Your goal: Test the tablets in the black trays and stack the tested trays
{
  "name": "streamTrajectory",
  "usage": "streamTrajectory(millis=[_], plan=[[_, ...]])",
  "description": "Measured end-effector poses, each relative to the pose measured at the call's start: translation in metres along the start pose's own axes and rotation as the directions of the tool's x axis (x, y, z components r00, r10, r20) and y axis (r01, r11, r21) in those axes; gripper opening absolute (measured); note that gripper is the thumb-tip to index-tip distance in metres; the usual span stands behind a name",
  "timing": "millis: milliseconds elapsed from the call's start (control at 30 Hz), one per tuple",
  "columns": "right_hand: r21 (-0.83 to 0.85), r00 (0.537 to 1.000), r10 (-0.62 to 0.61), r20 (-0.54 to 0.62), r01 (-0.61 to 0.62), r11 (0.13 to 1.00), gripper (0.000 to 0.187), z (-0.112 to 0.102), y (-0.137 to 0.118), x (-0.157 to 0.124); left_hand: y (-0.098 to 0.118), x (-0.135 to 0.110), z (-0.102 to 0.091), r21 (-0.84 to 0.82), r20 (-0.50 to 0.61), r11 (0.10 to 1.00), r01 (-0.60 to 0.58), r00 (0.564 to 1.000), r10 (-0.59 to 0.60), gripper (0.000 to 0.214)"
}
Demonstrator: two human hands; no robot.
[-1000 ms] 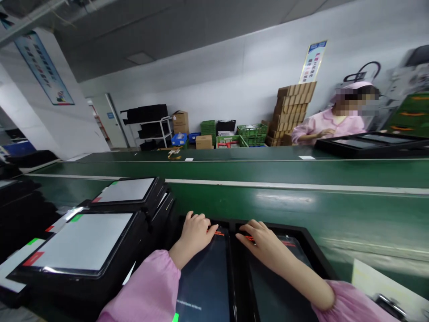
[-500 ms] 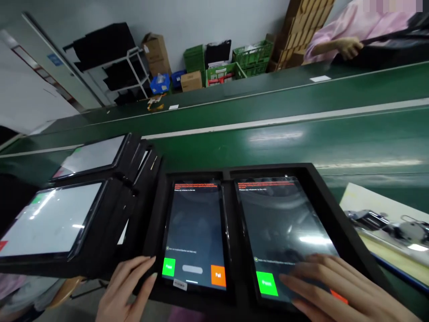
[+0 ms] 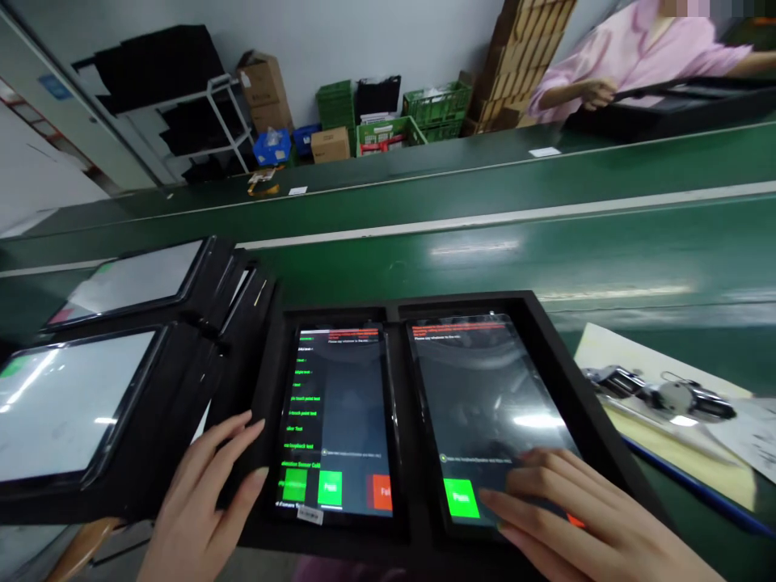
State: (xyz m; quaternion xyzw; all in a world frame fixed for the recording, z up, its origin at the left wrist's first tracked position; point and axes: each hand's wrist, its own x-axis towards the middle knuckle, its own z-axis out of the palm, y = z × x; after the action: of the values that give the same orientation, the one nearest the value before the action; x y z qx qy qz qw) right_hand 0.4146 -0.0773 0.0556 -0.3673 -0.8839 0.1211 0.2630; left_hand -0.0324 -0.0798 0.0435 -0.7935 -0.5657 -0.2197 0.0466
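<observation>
A black tray (image 3: 563, 356) in front of me holds two lit tablets side by side. The left tablet (image 3: 336, 412) shows a text list with green and orange buttons at its lower edge. The right tablet (image 3: 485, 404) shows a red header and a green button. My left hand (image 3: 200, 493) lies open with fingers spread on the tray's left rim, its thumb beside the left tablet's lower corner. My right hand (image 3: 575, 525) lies flat and open over the right tablet's lower right part, fingertips near the green button.
Stacked black trays with white-screened tablets (image 3: 66, 404) stand at my left. A green conveyor belt (image 3: 485, 250) runs behind the tray. A paper sheet with small metal parts (image 3: 660, 396) lies to the right. Across the belt a person in pink (image 3: 630, 56) handles a black tray. Crates and boxes line the wall.
My view dropped from the far wall to the tray. Both hands slid from the tablets' top edges to their lower ends. The left tablet's screen now shows a text list.
</observation>
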Motion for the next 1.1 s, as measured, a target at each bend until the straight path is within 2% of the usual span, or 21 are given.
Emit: streamTrajectory(millis=[133,200,267,333,433,533,600,667,767,867,1000,1100], plan=[[-0.069,0.996,-0.056,0.064,0.06,0.996,0.02,0.0,-0.01,0.011,0.006,0.059,0.016,-0.004,0.024,0.999,-0.038,0.999,0.038,0.042],[-0.101,0.99,-0.041,0.136,0.055,0.993,0.015,0.0,-0.015,0.018,0.009,0.087,0.024,0.004,0.054,0.998,-0.057,0.997,0.057,0.044],[-0.092,0.975,-0.011,0.222,0.032,0.995,0.018,-0.001,-0.013,0.03,0.011,0.113,0.032,0.022,0.094,0.998,-0.066,0.993,0.064,0.045],[-0.068,0.968,-0.009,0.252,0.027,0.997,0.022,-0.004,0.0,0.051,0.013,0.135,0.041,0.049,0.137,0.997,-0.064,0.989,0.057,0.044],[-0.174,0.986,0.042,0.16,-0.013,0.985,0.029,-0.004,0.037,0.091,0.014,0.158,0.055,0.065,0.172,0.997,-0.037,0.985,0.025,0.04],[-0.345,0.983,0.175,0.056,-0.145,0.927,0.035,0.004,0.073,0.125,0.014,0.163,0.064,0.075,0.17,0.997,-0.025,0.985,0.012,0.038],[-0.378,0.978,0.207,0.028,-0.181,0.908,0.035,0.011,0.086,0.134,0.013,0.157,0.066,0.089,0.172,0.996,-0.029,0.985,0.013,0.034],[-0.373,0.981,0.188,0.036,-0.161,0.914,0.035,0.015,0.089,0.132,0.011,0.15,0.065,0.073,0.149,0.997,-0.036,0.989,0.025,0.026],[-0.331,0.99,0.135,0.045,-0.113,0.937,0.044,0.017,0.082,0.119,0.009,0.144,0.063,0.011,0.015,0.999,-0.042,0.999,0.042,0.026],[-0.304,0.993,0.118,-0.006,-0.114,0.946,0.036,0.016,0.079,0.111,0.006,0.144,0.065,-0.005,-0.085,0.999,-0.046,0.995,0.045,0.024],[-0.324,0.986,0.145,-0.087,-0.165,0.931,0.032,0.016,0.087,0.112,0.003,0.144,0.071,0.003,-0.041,0.999,-0.049,0.998,0.049,0.026],[-0.327,0.976,0.214,-0.032,-0.213,0.921,0.031,0.017,0.09,0.114,0.003,0.141,0.072,0.007,0.035,0.999,-0.053,0.998,0.052,0.026]])
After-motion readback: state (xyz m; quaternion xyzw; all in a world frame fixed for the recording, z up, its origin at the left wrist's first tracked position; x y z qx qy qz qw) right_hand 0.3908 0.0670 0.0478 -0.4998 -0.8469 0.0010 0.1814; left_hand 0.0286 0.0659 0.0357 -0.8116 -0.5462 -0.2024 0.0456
